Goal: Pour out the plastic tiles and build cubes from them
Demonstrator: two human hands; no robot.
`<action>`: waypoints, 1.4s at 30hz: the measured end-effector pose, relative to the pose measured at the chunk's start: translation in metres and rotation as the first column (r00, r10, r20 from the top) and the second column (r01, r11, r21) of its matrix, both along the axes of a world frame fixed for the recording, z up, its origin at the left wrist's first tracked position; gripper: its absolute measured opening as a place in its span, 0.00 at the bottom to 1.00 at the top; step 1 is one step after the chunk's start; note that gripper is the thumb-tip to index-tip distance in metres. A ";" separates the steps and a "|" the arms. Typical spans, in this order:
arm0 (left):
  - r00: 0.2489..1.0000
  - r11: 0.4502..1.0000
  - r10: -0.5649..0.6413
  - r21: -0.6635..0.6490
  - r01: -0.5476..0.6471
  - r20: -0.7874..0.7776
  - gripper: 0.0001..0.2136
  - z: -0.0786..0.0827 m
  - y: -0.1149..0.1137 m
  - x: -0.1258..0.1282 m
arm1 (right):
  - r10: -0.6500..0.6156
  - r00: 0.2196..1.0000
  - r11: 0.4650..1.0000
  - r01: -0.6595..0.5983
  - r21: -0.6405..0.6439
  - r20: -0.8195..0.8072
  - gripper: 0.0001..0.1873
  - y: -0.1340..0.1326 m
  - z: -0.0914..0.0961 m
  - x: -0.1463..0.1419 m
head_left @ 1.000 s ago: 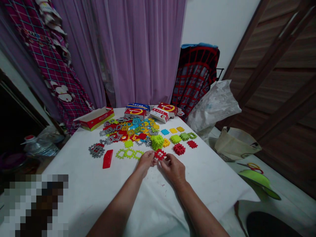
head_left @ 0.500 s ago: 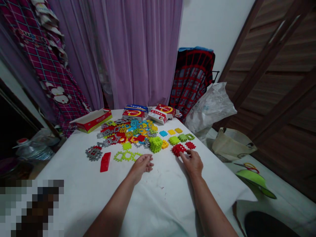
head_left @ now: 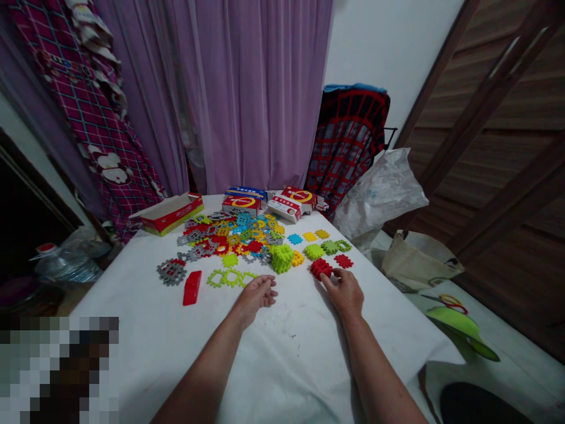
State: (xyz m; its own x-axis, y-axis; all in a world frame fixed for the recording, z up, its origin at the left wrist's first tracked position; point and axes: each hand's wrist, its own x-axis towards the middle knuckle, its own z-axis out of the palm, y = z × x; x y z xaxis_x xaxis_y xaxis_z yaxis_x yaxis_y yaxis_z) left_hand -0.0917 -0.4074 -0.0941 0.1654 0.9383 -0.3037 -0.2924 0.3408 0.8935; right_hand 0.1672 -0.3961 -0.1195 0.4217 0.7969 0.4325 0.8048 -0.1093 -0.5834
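Note:
My right hand rests at the right side of the table, its thumb at the near edge of a red stack of toothed building pieces. Its thumb and fingers are apart, and I see nothing gripped. Just left of centre, my left hand is held with loosely bent, parted fingers and nothing in them. Beyond it stands a lime-green block of joined pieces. A joined strip of lime-green frame pieces lies by its fingers, partly hidden. A flat red piece lies past the red stack.
A mixed pile of coloured pieces covers the table's back middle. Behind it are small cartons and an open box. At left lie grey pieces and a red plastic object. Flat green pieces lie at right.
The view has shifted slightly, so the table's things sit a little further right. Both hands keep nearly the same pose, and no piece has visibly been moved.

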 end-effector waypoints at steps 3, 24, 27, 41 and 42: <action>1.000 1.000 -0.002 -0.005 0.002 0.002 0.11 0.002 -0.002 -0.002 | -0.018 0.999 1.000 0.016 -0.026 -0.042 0.33 -0.001 0.000 0.002; 0.046 0.914 0.329 0.330 0.235 -0.943 0.10 0.036 0.106 -0.135 | -0.057 0.981 0.998 0.053 -0.028 -0.184 0.29 -0.003 0.004 -0.004; -0.036 0.913 0.312 0.289 0.287 -0.950 0.10 0.035 0.109 -0.132 | -0.068 0.976 0.998 0.064 -0.027 -0.205 0.29 -0.004 0.007 -0.004; 0.451 0.903 0.351 0.424 0.067 -0.821 0.14 0.036 0.051 -0.145 | -0.023 0.984 0.986 0.051 0.156 -0.179 0.26 -0.003 -0.001 -0.002; 0.551 0.927 0.304 0.375 0.017 -0.777 0.16 0.033 0.044 -0.138 | 0.005 0.987 0.978 0.029 0.204 -0.162 0.25 -0.005 0.000 -0.005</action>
State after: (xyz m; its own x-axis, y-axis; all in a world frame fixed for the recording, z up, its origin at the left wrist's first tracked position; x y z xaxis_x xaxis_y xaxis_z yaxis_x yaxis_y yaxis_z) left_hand -0.2295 -0.3638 -0.0610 -0.1459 0.9868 0.0697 0.5901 0.0303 0.8068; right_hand 0.1622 -0.4010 -0.1199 0.5085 0.6924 0.5119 0.6976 0.0172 -0.7163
